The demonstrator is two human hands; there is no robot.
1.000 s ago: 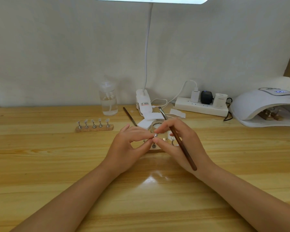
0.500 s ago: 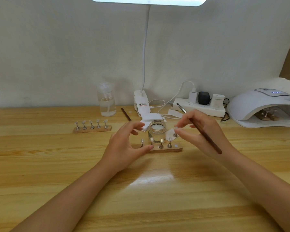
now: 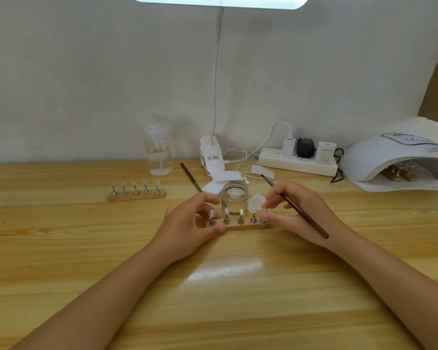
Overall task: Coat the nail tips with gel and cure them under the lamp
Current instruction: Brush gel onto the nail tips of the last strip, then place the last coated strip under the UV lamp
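The left hand (image 3: 187,223) is gripping the near end of the wooden strip (image 3: 238,225), thumb and fingers curled round it, likely steadying it. The right hand (image 3: 296,213) is pinching the far-right stand (image 3: 263,218) while keeping the brush (image 3: 301,210) tucked along its fingers, probably ready for dipping. Five nail tips (image 3: 241,212) are standing between the hands, the gel jar (image 3: 234,195) just beyond them. Five more stands (image 3: 136,189) are waiting well off past the left hand, and the curing lamp (image 3: 400,162) is sitting far out beyond the right.
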